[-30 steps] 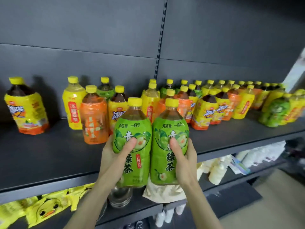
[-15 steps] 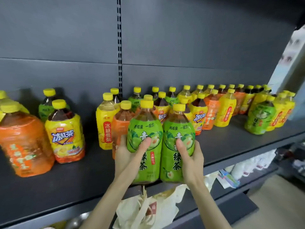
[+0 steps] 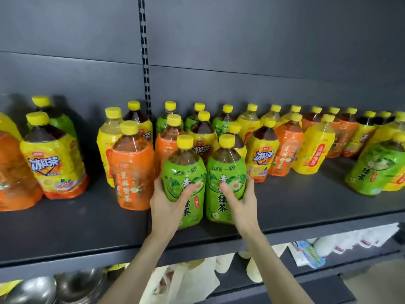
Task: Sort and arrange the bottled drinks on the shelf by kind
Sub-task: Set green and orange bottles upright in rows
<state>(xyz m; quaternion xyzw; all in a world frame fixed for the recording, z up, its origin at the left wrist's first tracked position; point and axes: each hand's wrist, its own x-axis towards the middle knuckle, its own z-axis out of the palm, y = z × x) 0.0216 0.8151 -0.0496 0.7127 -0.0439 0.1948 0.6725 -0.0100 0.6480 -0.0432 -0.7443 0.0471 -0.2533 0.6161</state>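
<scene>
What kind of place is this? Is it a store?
Most likely a store. A long dark shelf carries rows of yellow-capped bottled drinks in a few repeating kinds, a slotted rail runs up the back panel, and packaged goods sit on the shelf below.

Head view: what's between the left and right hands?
Only two bottles, seen in the head view: left hand grips the left green bottle, right hand grips the right green bottle, side by side.

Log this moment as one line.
left grip: holds left green tea bottle | right grip: holds right green tea bottle | bottles: upright, side by side, shelf front | sort: unfinished, kinds mixed
</scene>
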